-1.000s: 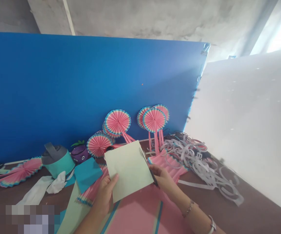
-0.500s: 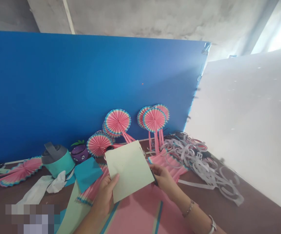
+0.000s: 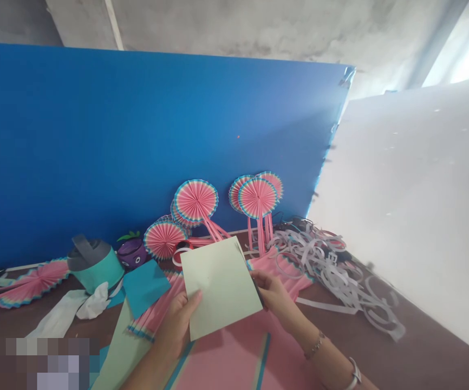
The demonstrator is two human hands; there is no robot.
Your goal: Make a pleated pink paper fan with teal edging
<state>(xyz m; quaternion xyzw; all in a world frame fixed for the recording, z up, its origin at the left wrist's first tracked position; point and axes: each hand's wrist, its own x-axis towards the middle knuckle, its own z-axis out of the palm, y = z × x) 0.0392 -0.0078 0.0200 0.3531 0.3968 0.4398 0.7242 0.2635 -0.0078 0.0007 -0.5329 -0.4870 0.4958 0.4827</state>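
Shifted slightly to the right since the earlier frame, the square pale green paper sheet [image 3: 220,290] now leaves more of a red-and-white ring-shaped object [image 3: 178,254] exposed behind its upper left corner. Both hands travel with the sheet, which is held tilted above a broad pink paper sheet with blue and cream stripes [image 3: 224,357]. Left hand [image 3: 181,319]: thumb pressed flat on the lower left edge of the pale green sheet, pinching it; the remaining fingers lie beneath and are largely hidden. Right hand [image 3: 274,292]: fingers bent and drawn together at the sheet's right edge, closed round a narrow dark object [image 3: 260,296], mostly concealed and not identifiable; whether these fingers also pinch the sheet cannot be told. A chain bracelet [image 3: 314,345] and a silver-coloured bangle [image 3: 355,374] are worn on the right arm. Left of the sheet lie pleated pink paper with a blue edge [image 3: 157,306] and a blue paper square [image 3: 145,287]; a second pleated pink piece [image 3: 279,271] lies beyond the right hand, near a tangled heap of white strips [image 3: 327,265]. Behind, round pink pleated fans with blue rims [image 3: 196,200] stand close to an upright blue panel [image 3: 137,124]. Further left are a teal container with a grey top [image 3: 98,265] and, just beside it, a purple cup with a green leaf shape [image 3: 132,253].
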